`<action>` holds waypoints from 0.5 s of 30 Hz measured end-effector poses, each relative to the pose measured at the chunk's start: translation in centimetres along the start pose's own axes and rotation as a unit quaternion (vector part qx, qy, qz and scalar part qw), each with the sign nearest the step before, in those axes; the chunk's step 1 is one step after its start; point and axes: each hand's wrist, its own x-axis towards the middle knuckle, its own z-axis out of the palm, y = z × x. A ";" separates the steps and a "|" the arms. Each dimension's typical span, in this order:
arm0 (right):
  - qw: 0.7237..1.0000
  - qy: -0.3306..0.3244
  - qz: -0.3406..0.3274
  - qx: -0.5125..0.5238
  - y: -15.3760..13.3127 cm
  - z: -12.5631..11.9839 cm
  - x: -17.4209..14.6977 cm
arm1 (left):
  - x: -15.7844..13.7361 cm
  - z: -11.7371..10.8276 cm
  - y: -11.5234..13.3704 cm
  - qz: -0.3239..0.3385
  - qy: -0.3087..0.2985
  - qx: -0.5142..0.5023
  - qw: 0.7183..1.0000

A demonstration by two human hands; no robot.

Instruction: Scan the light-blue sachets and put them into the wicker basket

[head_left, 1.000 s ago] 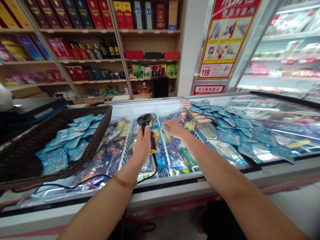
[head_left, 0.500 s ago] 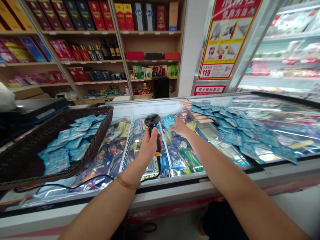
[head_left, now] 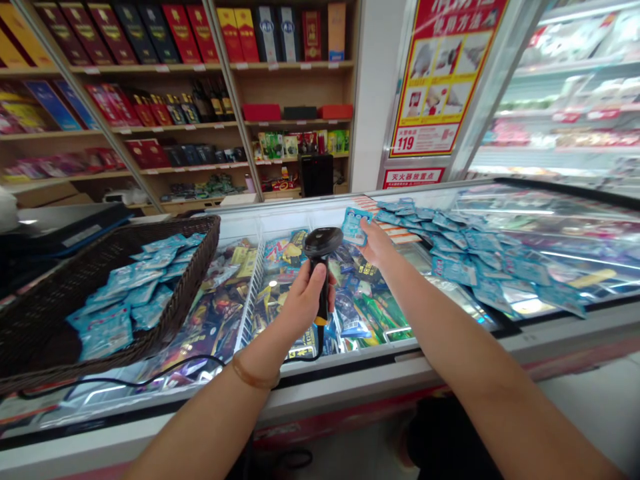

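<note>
Wrapped round the handle of a black barcode scanner (head_left: pixel 323 243) is my left hand (head_left: pixel 306 293), with the scanner's head facing away over the freezer. My right hand (head_left: pixel 375 243) pinches the edge of a light blue packet (head_left: pixel 355 225) just right of the scanner's head. Several similar blue packets (head_left: pixel 455 267) lie heaped on the freezer's glass at the right. More blue packets (head_left: pixel 145 283) are piled inside a dark brown woven basket (head_left: pixel 200 273) at the left. The scanner's black cable (head_left: pixel 200 359) runs left across the freezer's front.
Below my hands, the chest freezer (head_left: pixel 350 373) holds many wrapped goods, split by a white wire divider (head_left: pixel 253 293). Shelves (head_left: pixel 295 65) with boxes and bottles stand behind. A red and yellow poster (head_left: pixel 435 87) hangs beyond the freezer, and a lit display fridge (head_left: pixel 565 120) is at the right.
The packet in my right hand has moved right and up, and is now more upright. My left hand has shifted the scanner slightly right. The view has turned a little.
</note>
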 end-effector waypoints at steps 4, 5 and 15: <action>0.997 -0.009 0.025 0.068 -0.8 0.3 -0.8 | -0.3 0.4 0.0 -0.002 -0.045 0.021 0.999; 0.997 -0.013 0.029 0.067 -1.0 0.3 -1.0 | -0.4 0.4 0.0 -0.001 -0.052 0.026 0.998; 0.994 -0.022 0.034 0.103 -1.1 0.0 -1.2 | -0.2 0.4 -0.1 0.005 -0.061 0.043 0.997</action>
